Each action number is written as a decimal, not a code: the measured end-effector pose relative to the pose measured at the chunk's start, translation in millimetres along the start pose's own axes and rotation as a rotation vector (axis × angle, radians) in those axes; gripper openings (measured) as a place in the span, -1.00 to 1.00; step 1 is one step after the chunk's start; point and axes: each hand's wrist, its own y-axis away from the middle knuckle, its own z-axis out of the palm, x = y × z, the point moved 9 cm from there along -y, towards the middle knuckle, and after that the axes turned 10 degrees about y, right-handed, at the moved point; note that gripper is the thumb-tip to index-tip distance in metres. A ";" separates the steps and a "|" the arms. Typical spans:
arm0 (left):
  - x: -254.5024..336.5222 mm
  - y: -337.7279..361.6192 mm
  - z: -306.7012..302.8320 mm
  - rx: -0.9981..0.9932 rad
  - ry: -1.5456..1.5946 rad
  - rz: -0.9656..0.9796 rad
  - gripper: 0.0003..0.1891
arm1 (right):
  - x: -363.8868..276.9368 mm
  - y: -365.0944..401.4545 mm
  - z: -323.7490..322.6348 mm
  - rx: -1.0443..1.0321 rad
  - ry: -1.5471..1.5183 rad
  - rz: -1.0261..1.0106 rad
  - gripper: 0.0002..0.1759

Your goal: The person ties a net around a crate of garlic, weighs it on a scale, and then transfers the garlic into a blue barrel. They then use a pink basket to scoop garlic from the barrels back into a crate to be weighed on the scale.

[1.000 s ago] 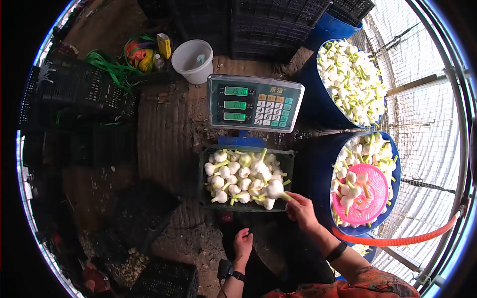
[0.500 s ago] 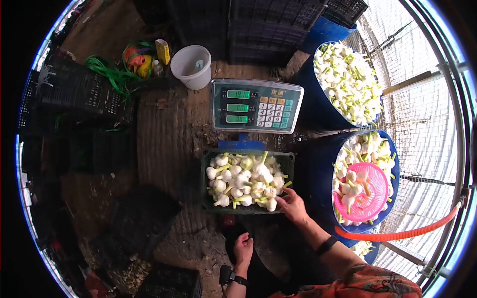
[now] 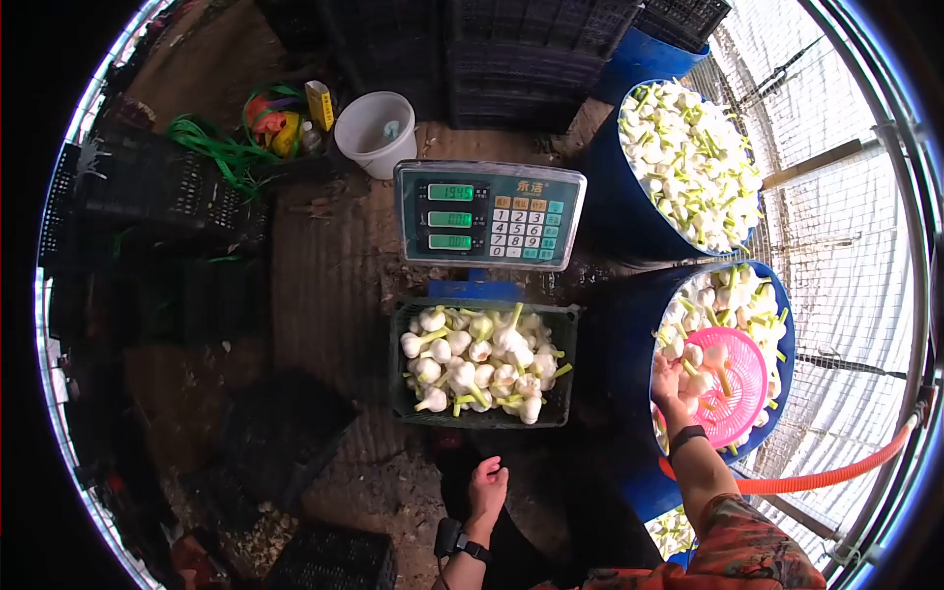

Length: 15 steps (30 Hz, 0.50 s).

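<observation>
My right hand reaches to the left rim of a pink plastic basket, which rests on garlic in a blue barrel. Its fingers are among garlic bulbs, partly hidden, so whether they grip one cannot be told. My left hand hangs empty below the crate, fingers loosely curled and apart. A dark green crate full of garlic bulbs with cut stems sits in front of me. Just beyond it stands a digital scale display with lit green readouts.
Another blue barrel heaped with garlic stands at the back right. A white bucket is behind the scale. Dark crates are stacked at the back, with more at left. An orange hose crosses the right side.
My right hand has left the crate's right edge and moved right to the pink basket. The top readout on the scale shows a different number. My left hand has barely moved.
</observation>
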 end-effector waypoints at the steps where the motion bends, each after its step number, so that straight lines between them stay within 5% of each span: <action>1: 5.4 0.6 8.7 -0.009 -0.006 -0.002 -0.67 | -7.2 -3.1 -4.8 -0.010 -0.007 -0.003 -0.58; 3: 8.7 -0.4 25.7 -0.035 -0.026 0.093 -0.68 | -21.7 -2.3 -1.0 -0.354 0.117 0.072 -0.63; 5: 15.3 0.7 39.6 -0.046 -0.038 0.128 -0.68 | -23.6 -4.5 11.7 -0.394 0.029 -0.028 -0.68; 9: 19.0 2.8 59.8 -0.072 -0.043 0.096 -0.68 | -20.4 -3.1 1.5 -0.309 0.040 0.137 -0.64; 13: 37.5 5.4 68.9 -0.110 -0.068 0.066 -0.68 | -31.0 -37.7 34.3 -0.601 0.157 -0.126 -0.59; 15: 34.0 0.7 68.9 -0.110 -0.061 0.080 -0.69 | 0.0 -60.3 103.1 -0.392 -0.024 -0.317 -0.60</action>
